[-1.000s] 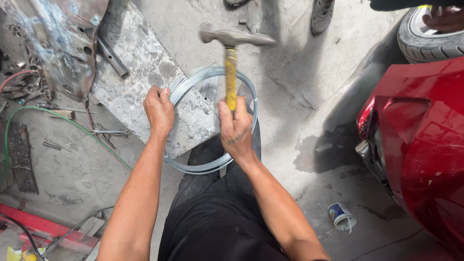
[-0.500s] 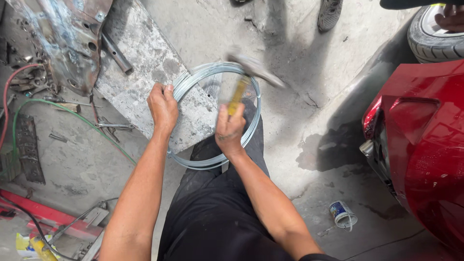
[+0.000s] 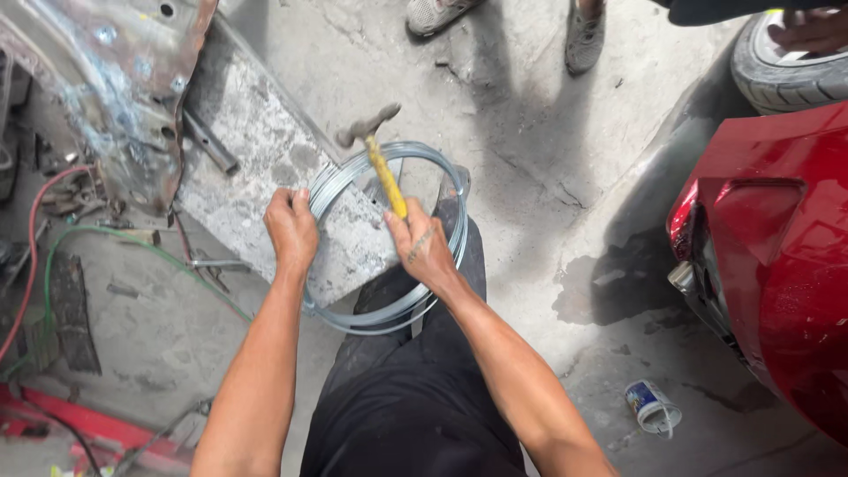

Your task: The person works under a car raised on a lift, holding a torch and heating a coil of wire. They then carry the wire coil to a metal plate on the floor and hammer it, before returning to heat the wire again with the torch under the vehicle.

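While the right hand (image 3: 422, 243) is closing its grip fully round the yellow handle of a hammer (image 3: 378, 159), the forearm is reaching forward and up from the lower right, wrist bent so that the handle is slanting up and to the left. The hammer's metal head is blurred and is sitting above the far left part of a coil of grey wire (image 3: 389, 237), over the concrete slab (image 3: 256, 150); whether it is touching the wire cannot be told. The left hand (image 3: 291, 228) is wrapping its fingers tight round the left edge of the coil, knuckles upward, with the left arm stretching nearly straight from the bottom of the view. The coil is standing tilted, its left part lying against the slab's near corner and its lower arc crossing in front of the person's dark trousers (image 3: 415, 397).

A red car body panel (image 3: 777, 265) is filling the right side, with a tyre (image 3: 782, 75) beyond it, where another person's hand is resting. Two shoes (image 3: 583, 40) of someone standing are showing at the top. A small can (image 3: 652, 406) is lying on the floor near the panel. At the left, a rusty metal sheet (image 3: 106, 79), a green hose (image 3: 115, 238) and a red hose (image 3: 31, 238) are crowding the floor beside the slab.
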Available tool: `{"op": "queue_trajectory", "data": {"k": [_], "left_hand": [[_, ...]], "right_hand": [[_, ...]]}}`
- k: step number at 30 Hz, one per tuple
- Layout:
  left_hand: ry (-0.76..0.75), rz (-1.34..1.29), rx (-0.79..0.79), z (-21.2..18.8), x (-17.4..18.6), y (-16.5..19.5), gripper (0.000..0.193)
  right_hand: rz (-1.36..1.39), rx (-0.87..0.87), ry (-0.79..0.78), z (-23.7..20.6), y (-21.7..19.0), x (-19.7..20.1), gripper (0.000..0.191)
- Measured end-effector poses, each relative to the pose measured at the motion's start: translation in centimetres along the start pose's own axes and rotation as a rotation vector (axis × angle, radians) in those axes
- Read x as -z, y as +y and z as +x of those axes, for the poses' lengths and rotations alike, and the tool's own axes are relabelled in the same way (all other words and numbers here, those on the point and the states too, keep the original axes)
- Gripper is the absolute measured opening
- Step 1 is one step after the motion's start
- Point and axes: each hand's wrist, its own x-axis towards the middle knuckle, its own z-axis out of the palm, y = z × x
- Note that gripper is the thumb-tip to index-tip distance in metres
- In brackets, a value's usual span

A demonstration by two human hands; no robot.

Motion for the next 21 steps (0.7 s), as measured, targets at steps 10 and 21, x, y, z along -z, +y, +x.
{"op": "queue_trajectory", "data": {"k": [10, 21], "left_hand": [[0.007, -0.017, 0.001, -0.4, -0.6, 0.8, 0.027], [-0.011, -0.060, 0.053, -0.2, -1.0, -0.2, 0.027]], "right_hand": [[-0.054, -0.124, -0.008, 0.4, 0.7, -0.3, 0.024], [-0.095, -0.239, -0.043, 0.2, 3.6, -2.6, 0.027]]}}
